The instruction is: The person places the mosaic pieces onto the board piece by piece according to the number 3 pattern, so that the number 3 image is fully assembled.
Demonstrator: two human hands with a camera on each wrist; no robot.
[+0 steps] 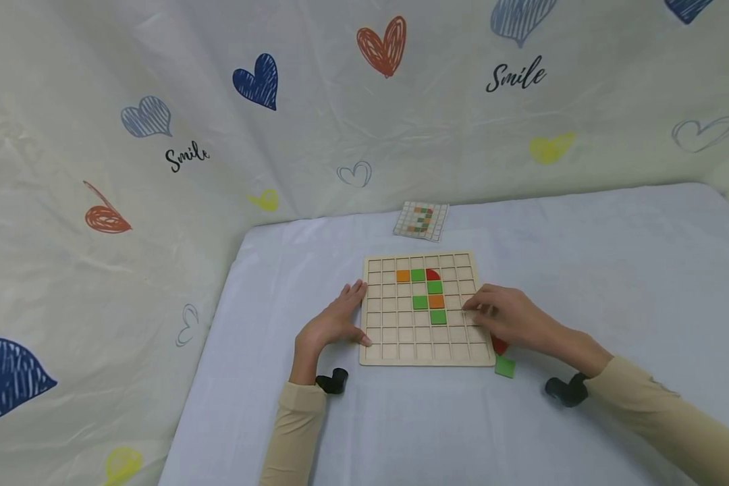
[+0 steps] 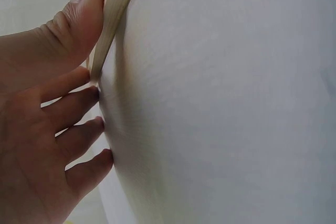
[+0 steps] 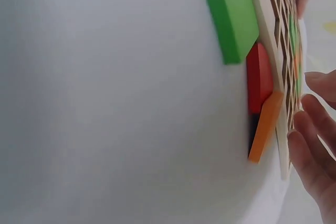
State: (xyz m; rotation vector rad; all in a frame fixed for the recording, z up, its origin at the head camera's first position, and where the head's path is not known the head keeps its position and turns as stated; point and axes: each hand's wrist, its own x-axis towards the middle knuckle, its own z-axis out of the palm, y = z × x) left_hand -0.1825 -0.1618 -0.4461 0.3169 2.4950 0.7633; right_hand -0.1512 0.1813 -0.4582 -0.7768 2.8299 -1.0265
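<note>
A pale wooden grid board (image 1: pixel 395 352) lies on the table with orange, green and red tiles in its cells, among them a red quarter-round (image 1: pixel 433 275) and a lower green square (image 1: pixel 438 317). My left hand (image 1: pixel 334 320) rests at the board's left edge, fingers spread, thumb (image 2: pixel 84 30) against the rim. Over the board's right edge is my right hand (image 1: pixel 507 314), fingers loosely bent. In the right wrist view no tile shows between its thumb and fingertips. Just off that edge lie a loose green tile (image 3: pixel 228 17), a red tile (image 3: pixel 259 77) and an orange tile (image 3: pixel 266 127).
Behind the board lies a pattern card (image 1: pixel 421 221) with a printed grid of coloured shapes. A white cloth (image 1: pixel 613 270) covers the table. A curtain with hearts and "Smile" lettering (image 1: pixel 516 74) hangs at the back and left. Black wrist cameras (image 1: pixel 567 391) sit at both wrists.
</note>
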